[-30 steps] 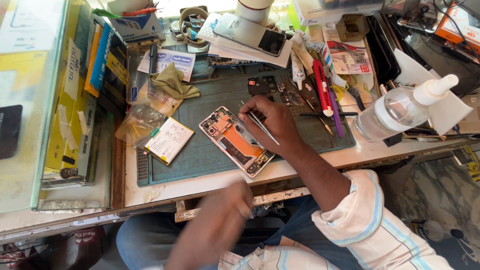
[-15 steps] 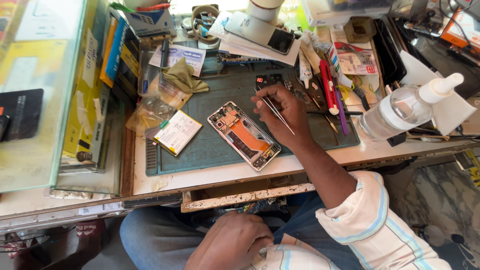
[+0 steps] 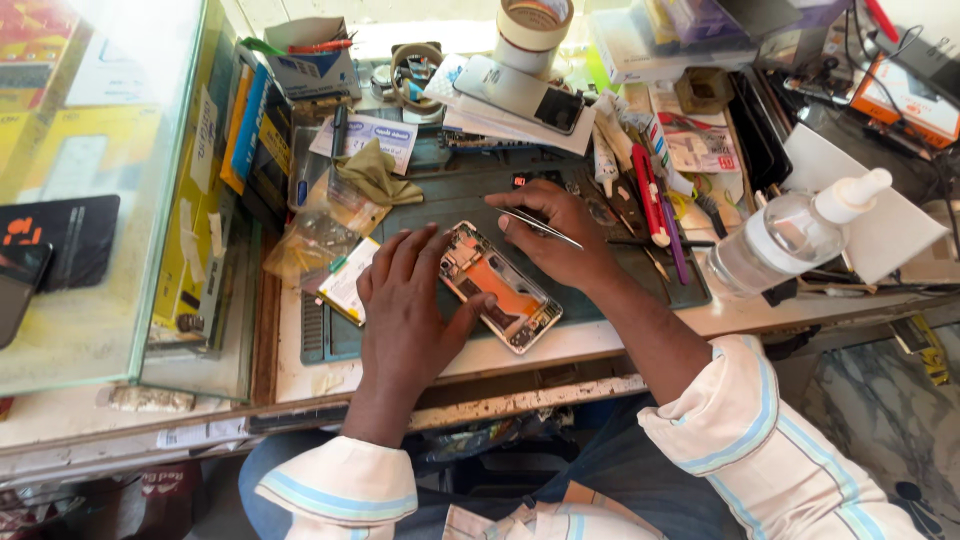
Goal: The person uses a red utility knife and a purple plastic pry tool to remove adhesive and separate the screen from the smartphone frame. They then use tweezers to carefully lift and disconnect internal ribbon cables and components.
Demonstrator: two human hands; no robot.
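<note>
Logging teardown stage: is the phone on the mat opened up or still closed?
Opened. The phone lies flat on the green mat, its orange and metal insides exposed, under the left hand.

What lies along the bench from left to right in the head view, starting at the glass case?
Glass case → left hand → opened phone → right hand holding tweezers → red-handled tool → clear squeeze bottle.

Open mat [image 3: 455,200] left bare between the olive cloth [image 3: 375,172] and the right hand [image 3: 560,238]. Front strip of mat below the opened phone [image 3: 497,286] also free. Right side blocked by a row of tools [image 3: 655,205] and a clear squeeze bottle [image 3: 790,235]. Far edge crowded by a white phone [image 3: 520,92] on papers and a tape roll [image 3: 533,30]. Left hemmed by a glass case [image 3: 110,200] and plastic bags [image 3: 315,240].
</note>
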